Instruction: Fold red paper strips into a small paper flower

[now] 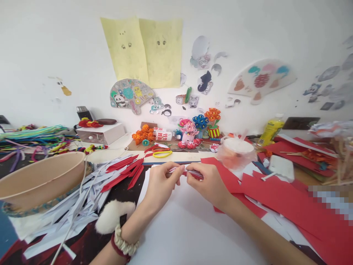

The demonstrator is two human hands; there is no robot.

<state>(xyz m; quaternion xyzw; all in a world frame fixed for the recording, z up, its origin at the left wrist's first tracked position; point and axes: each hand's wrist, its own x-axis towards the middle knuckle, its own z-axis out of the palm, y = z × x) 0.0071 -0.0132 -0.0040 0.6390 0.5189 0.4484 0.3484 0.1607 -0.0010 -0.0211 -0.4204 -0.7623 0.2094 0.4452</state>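
Observation:
Above a large white sheet of paper (pixel 179 228), my left hand (pixel 162 186) and my right hand (pixel 208 182) meet fingertip to fingertip. Both are closed in a pinch on a small folded paper strip (pixel 197 174), which shows white edges and some red. My fingers cover most of it, so its full shape is hidden. A cream scrunchie and a dark red band circle my left wrist. Left of that hand lie folded red paper strips (pixel 129 170) and a loose heap of folded white paper strips (pixel 74 200). Red paper sheets (pixel 275 198) spread out beside my right arm.
At the far left stands a wide round wooden vessel (pixel 41 175), with a white cord running past it. A plastic-wrapped cup (pixel 237 151) stands beyond my right hand. Yellow-handled scissors (pixel 162 154), pipe-cleaner flowers (pixel 190 127) and a yellow bottle (pixel 271 129) line the back.

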